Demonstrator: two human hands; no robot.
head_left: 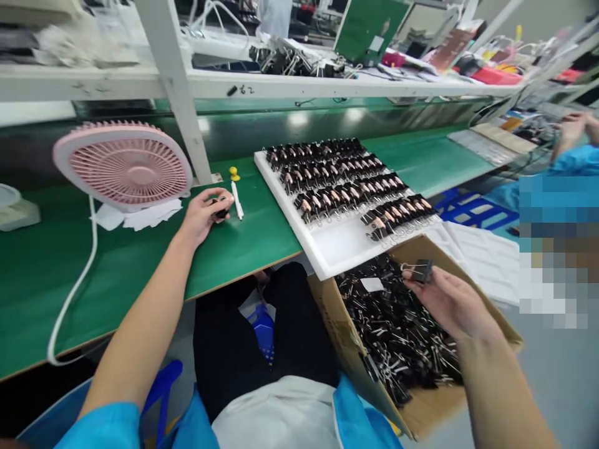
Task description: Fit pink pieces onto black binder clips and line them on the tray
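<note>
My left hand rests on the green tabletop, its fingers closed round a small dark object I cannot make out. Just right of it lie a white pen-like stick and a small yellow knob. My right hand pinches a black binder clip with silver wire handles, above a cardboard box full of loose clips. Rows of black clips holding pinkish pieces stand in a white foam tray. Its near left part shows bare foam.
A pink fan with a white cable stands at the left, papers beneath it. A shelf with a post crosses behind. Another person's hands and blue sleeve are at the far right. White trays lie beyond the box.
</note>
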